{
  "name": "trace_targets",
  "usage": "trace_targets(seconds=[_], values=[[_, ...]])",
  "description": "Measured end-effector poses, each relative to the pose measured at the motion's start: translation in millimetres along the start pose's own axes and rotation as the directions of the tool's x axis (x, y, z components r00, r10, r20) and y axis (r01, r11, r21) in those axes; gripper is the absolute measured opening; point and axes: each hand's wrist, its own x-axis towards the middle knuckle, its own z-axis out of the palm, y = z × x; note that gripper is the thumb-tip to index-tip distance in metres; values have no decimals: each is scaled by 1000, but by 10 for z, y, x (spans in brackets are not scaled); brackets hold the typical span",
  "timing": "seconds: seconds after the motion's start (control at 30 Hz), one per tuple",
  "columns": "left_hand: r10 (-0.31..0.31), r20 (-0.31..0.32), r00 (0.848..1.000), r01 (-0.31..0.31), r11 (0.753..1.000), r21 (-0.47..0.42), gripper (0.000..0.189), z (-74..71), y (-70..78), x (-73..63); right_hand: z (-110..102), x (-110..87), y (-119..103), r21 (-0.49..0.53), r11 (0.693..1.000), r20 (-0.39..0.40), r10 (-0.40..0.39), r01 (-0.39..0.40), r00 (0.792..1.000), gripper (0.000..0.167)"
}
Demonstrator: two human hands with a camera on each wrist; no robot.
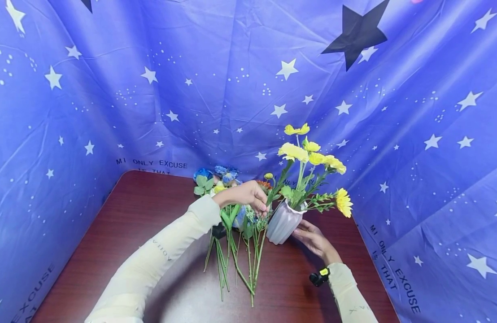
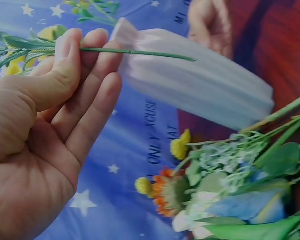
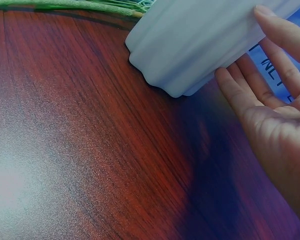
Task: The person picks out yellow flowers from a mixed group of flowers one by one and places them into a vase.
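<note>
From my remote seat, the head feed shows a blue starry curtain (image 1: 232, 67) across the top and both sides, with a red-brown table (image 1: 297, 287) at lower centre. A loose bunch of flowers (image 2: 250, 202) lies just left of the pale fluted vase (image 1: 284, 224), bare stems toward the bottom of the frame. The vase sits right of centre, tilted: its long axis climbs from lower left to upper right, mouth at the upper end. I can't tell whether its base touches the table. Yellow flowers (image 1: 333, 163) rise from its mouth. The two hands are apart: the right hand (image 1: 313, 238) cradles the vase's lower right side, while the left hand (image 1: 244, 195) pinches a leafy stem (image 2: 140, 53) between thumb and fingers. In the left wrist view that stem's bare end points right, across the vase.
</note>
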Motion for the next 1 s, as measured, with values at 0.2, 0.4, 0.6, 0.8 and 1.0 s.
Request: trace_targets(seconds=[0.2, 0.4, 0.6, 0.8, 1.0], values=[[29, 34, 999, -30, 999, 24, 14, -119, 147, 31, 2, -3, -3, -1, 1000, 4, -1, 1, 1000, 57], [61, 14, 998, -62, 998, 10, 13, -195, 320, 64, -2, -4, -1, -5, 1000, 0, -3, 3, 1000, 57], [88, -33, 996, -88, 996, 2, 13, -244, 491, 114, 7, 3, -1, 3, 1000, -2, -5, 5, 1000, 56], [163, -101, 981, -156, 985, 78, 11, -256, 607, 166, 3, 7, -7, -1, 1000, -1, -6, 6, 1000, 56], [241, -193, 951, -226, 969, 95, 11, -157, 630, 230, -16, 0, -5, -28, 1000, 2, -3, 3, 1000, 56]])
